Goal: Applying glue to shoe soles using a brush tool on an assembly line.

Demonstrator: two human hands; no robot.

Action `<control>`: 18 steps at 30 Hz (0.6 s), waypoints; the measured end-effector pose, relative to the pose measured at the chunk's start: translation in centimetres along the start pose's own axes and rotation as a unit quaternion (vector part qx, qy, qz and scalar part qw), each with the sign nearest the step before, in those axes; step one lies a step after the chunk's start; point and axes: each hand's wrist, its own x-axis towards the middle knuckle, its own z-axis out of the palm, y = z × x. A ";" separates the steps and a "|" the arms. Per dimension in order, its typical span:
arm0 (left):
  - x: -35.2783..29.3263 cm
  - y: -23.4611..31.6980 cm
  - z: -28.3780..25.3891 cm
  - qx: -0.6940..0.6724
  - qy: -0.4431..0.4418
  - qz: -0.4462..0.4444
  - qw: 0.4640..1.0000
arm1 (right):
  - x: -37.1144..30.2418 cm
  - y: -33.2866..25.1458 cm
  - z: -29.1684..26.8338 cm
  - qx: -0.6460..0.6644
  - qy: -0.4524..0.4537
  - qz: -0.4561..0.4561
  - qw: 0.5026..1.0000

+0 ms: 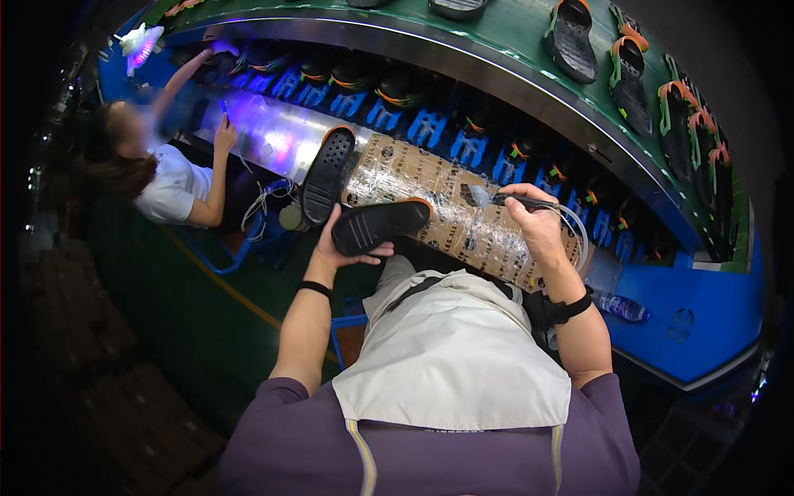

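Note:
My left hand [324,245] is closed on a black shoe sole [382,225] with an orange edge at its toe end. The thumb is at its left end and the fingers pass below it. A second black sole [325,175], dotted with holes, stands up just beyond that hand; whether the hand touches it I cannot tell. In my right hand [542,230] is a black-handled brush [514,199] with a pale, flat tip and a clear tube. Its tip hangs over brown printed cardboard [451,198] wrapped in clear film, right of the soles.
Behind the cardboard runs a row of blue holders [426,126] with dark shoes. Above it, a green conveyor [496,50] carries more black shoes. A co-worker [174,182] sits at the left under purple light. A plastic bottle [624,308] lies at the right.

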 end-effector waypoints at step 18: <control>8.7 -7.9 9.6 -0.065 -0.011 0.185 0.980 | 2.5 -1.5 5.8 0.069 0.010 0.036 0.997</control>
